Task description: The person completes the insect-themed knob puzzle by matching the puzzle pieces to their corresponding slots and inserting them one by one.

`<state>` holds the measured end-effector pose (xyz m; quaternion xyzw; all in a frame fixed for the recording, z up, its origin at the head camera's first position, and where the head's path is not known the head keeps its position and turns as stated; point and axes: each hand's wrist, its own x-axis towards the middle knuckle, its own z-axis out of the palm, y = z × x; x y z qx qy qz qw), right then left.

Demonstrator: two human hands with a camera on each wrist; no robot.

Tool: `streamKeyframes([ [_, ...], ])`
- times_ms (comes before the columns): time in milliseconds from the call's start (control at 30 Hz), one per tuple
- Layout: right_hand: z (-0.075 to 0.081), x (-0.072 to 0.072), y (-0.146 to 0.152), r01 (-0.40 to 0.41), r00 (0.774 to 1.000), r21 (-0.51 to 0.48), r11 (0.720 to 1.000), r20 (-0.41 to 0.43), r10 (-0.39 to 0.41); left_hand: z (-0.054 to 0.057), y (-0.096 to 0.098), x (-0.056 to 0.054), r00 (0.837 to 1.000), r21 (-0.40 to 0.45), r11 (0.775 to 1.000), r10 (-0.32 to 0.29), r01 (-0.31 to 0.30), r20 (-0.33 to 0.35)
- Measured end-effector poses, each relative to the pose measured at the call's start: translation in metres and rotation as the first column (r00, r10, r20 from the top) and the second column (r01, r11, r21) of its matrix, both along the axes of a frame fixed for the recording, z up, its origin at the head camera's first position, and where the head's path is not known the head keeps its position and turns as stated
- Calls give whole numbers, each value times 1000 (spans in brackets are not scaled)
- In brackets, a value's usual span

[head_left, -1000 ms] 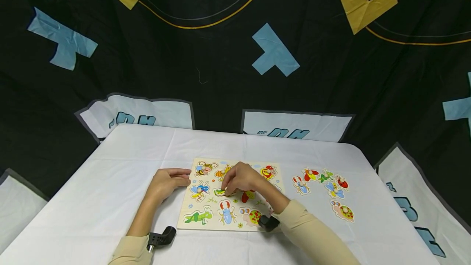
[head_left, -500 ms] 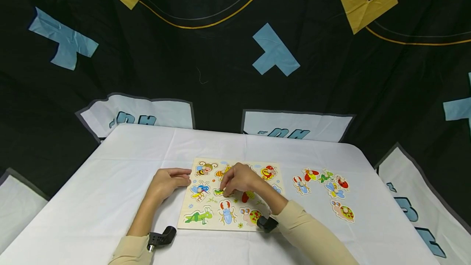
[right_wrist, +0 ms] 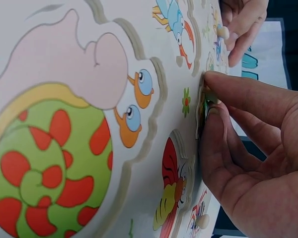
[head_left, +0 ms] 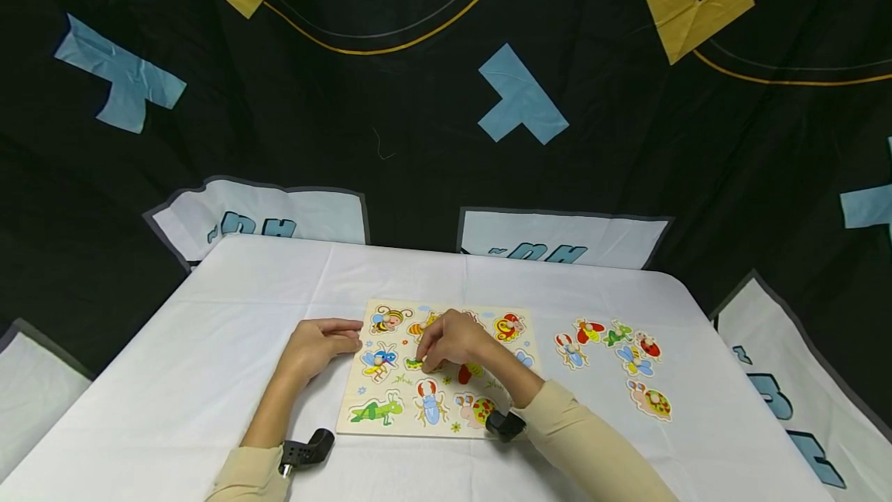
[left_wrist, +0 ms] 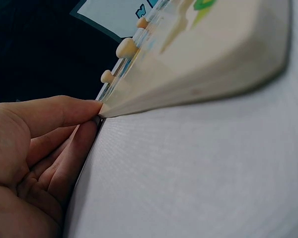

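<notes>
A wooden peg puzzle board [head_left: 411,431] printed with insects lies flat on the table. My left hand [head_left: 315,348] reaches its left edge, with fingertips touching the rim; the left wrist view has this hand [left_wrist: 49,144] against the board's side. Over the middle row, my right hand [head_left: 456,339] pinches a small green caterpillar piece [head_left: 413,364] at its slot. Thumb and finger of this hand [right_wrist: 258,148] meet around the knob in the right wrist view, hiding most of the piece. Knobbed pieces such as the blue dragonfly [head_left: 379,362] sit in the board.
Right of the board lie several loose pieces: a stag beetle [head_left: 571,351], a red butterfly [head_left: 588,331], a green insect [head_left: 616,333], a ladybug [head_left: 647,345], a blue-winged bee [head_left: 634,361] and a snail [head_left: 649,400]. White cloth [head_left: 279,273] covers the table; a black curtain [head_left: 418,130] hangs behind.
My right hand has shifted very slightly left, still at the caterpillar's slot. The left hand and the loose pieces keep their places.
</notes>
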<state>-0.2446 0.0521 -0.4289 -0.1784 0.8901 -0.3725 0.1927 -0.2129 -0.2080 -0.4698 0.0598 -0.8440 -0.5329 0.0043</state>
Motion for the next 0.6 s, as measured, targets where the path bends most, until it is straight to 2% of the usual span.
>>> streamKeyframes([
  [367,-1,2,-1,26,999,3,1000,25,-26,1,1,0,1000,14,1000,1,-1,14],
  [600,-3,2,0,24,1000,-28,999,21,-23,1,0,0,1000,6,1000,1,-1,20],
])
